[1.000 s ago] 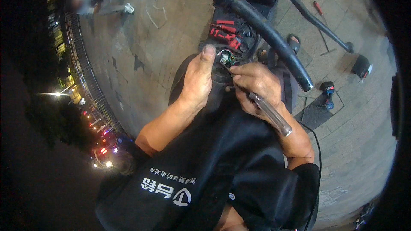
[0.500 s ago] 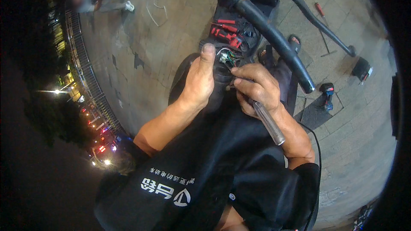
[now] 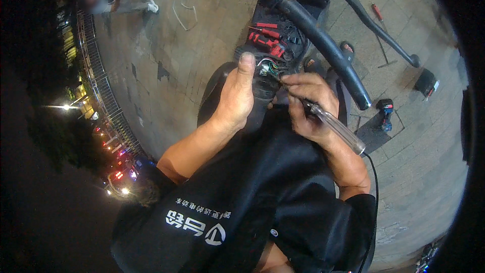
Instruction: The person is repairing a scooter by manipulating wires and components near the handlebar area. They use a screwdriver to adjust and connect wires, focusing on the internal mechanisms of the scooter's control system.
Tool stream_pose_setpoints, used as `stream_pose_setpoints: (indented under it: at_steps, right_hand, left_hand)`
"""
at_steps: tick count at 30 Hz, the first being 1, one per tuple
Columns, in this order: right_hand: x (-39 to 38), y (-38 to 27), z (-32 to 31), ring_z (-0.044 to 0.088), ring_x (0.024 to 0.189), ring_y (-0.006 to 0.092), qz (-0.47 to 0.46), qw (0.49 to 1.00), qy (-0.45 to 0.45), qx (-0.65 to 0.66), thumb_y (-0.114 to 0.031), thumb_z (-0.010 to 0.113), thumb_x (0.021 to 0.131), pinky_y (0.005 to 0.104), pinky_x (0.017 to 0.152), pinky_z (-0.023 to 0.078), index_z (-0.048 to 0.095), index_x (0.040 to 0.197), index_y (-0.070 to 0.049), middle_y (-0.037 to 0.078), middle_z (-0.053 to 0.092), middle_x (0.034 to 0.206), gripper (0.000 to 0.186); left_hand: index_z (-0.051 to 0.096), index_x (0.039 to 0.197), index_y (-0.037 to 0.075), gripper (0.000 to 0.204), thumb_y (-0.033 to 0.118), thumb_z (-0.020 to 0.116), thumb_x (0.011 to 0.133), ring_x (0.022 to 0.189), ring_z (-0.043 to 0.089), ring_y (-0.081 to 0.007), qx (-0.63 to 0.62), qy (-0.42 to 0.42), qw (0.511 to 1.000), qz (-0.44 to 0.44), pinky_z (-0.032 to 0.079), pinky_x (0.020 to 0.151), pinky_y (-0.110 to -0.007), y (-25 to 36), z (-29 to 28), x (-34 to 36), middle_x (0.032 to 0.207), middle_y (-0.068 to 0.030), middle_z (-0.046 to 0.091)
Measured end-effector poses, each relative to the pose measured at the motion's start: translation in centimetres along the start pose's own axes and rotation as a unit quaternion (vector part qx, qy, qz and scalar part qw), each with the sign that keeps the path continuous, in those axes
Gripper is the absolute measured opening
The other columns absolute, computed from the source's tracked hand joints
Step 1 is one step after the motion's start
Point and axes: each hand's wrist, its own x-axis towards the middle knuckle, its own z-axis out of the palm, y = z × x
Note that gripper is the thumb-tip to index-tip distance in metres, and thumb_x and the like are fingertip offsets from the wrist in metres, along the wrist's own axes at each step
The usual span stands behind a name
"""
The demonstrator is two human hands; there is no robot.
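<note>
Outdoors over paving [image 3: 169, 106], the right hand [image 3: 317, 102] grips a screwdriver [image 3: 339, 129]; the left hand's [image 3: 236, 95] hold is unclear.

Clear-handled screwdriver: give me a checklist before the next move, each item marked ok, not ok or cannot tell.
1. Clear-handled screwdriver held in the right hand: ok.
2. Screwdriver tip seated: cannot tell; too small to make out.
3. Wires in view: ok.
4. Grip of the left hand: cannot tell; what lies under it is hidden.
5. Space beyond the wires free of loose tools: not ok; red tools lie there.
</note>
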Motion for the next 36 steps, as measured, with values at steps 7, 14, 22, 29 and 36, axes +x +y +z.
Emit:
stream_pose_setpoints:
  at_steps: [7, 14, 22, 29, 36]
  right_hand:
    - [2.0, -0.7, -0.3, 0.067, 0.085, 0.0309, 0.021, 0.998, -0.033, -0.050, 0.009, 0.067, 0.071, 0.0367, 0.075, 0.053, 0.062, 0.093, -0.001, 0.016, 0.067, 0.096, 0.026]
    - [3.3, -1.9, 0.3, 0.066, 0.082, 0.0309, 0.020, 0.995, -0.053, -0.079, 0.009, 0.068, 0.071, 0.0364, 0.074, 0.053, 0.062, 0.092, -0.001, 0.014, 0.065, 0.089, 0.024]
    - [4.4, -2.5, 0.1, 0.064, 0.073, 0.0266, 0.211, 0.975, -0.057, -0.036, 0.004, 0.068, 0.078, 0.0313, 0.064, 0.051, 0.062, 0.091, 0.003, 0.013, 0.062, 0.084, 0.013]
    - [4.5, -1.2, 0.3, 0.061, 0.079, 0.0322, 0.021, 0.995, -0.072, -0.066, 0.006, 0.066, 0.077, 0.0355, 0.069, 0.049, 0.060, 0.091, -0.001, 0.014, 0.059, 0.083, 0.017]
    - [5.2, -0.3, 0.6, 0.062, 0.075, 0.0216, 0.209, 0.975, -0.079, 0.000, -0.005, 0.065, 0.083, 0.0322, 0.067, 0.049, 0.064, 0.091, 0.001, 0.010, 0.064, 0.079, 0.010]
  left_hand:
    - [0.061, 0.107, 0.003, 0.071, 0.068, 0.034, 0.095, 0.060, 0.061, -0.0145, 0.034, 0.008, 0.998, 0.054, 0.049, 0.052, -0.027, 0.5, 0.3, 0.2, 0.080, -0.0069, 0.064]
    - [0.063, 0.103, -0.002, 0.064, 0.058, 0.041, 0.099, 0.081, 0.056, -0.0121, 0.115, 0.078, 0.983, 0.123, 0.047, 0.072, -0.029, -1.2, -0.9, 0.3, 0.084, -0.0053, 0.063]
    - [0.062, 0.100, -0.003, 0.064, 0.057, 0.041, 0.100, 0.081, 0.053, -0.0134, 0.238, 0.066, 0.955, 0.164, 0.045, 0.073, -0.031, -0.9, -1.8, 0.3, 0.085, -0.0054, 0.062]
    - [0.064, 0.105, -0.003, 0.065, 0.055, 0.035, 0.102, 0.089, 0.058, -0.0156, 0.170, 0.055, 0.971, 0.159, 0.047, 0.083, -0.031, -0.9, -1.6, 0.7, 0.096, -0.0087, 0.066]
    - [0.064, 0.107, -0.001, 0.070, 0.059, 0.031, 0.100, 0.078, 0.061, -0.0155, 0.172, 0.019, 0.978, 0.118, 0.049, 0.071, -0.030, -0.2, -2.8, 0.4, 0.088, -0.0079, 0.067]
